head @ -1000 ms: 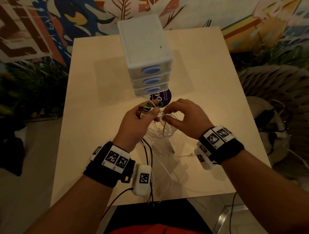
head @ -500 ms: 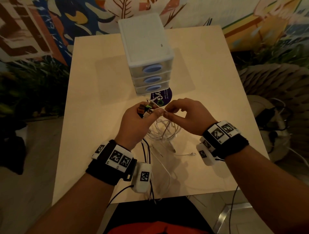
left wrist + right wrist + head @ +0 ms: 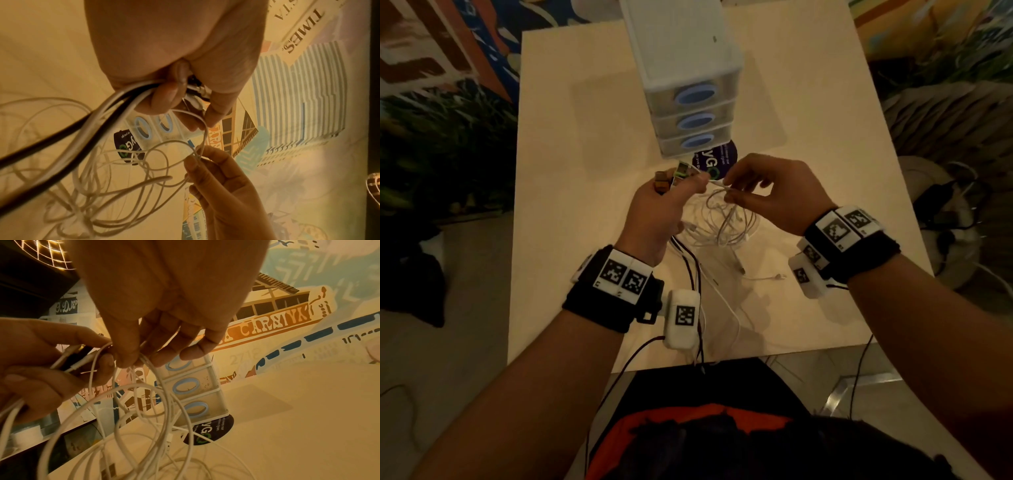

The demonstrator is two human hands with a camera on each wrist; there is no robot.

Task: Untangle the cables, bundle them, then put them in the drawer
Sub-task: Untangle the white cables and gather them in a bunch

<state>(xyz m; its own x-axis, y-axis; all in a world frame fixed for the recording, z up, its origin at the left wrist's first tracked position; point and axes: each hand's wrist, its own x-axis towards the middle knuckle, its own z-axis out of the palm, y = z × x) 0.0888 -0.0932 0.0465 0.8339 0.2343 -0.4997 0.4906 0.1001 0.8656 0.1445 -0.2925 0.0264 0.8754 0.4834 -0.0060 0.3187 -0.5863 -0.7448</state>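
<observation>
A tangle of thin white cables hangs between my hands above the table. My left hand grips a bunch of cable ends, white and black, with plugs sticking out past the fingers. My right hand pinches a thin white strand between thumb and forefinger, close to the left thumb. A white three-drawer unit with blue ring handles stands just beyond the hands, its drawers closed.
A dark round sticker lies on the table in front of the drawer unit. Loose white and dark cable ends trail toward the near table edge. A woven chair and plants flank the table.
Both hands have risen slightly with the cables. My right hand's pinch has moved a little away from the left thumb, drawing out a white strand.
</observation>
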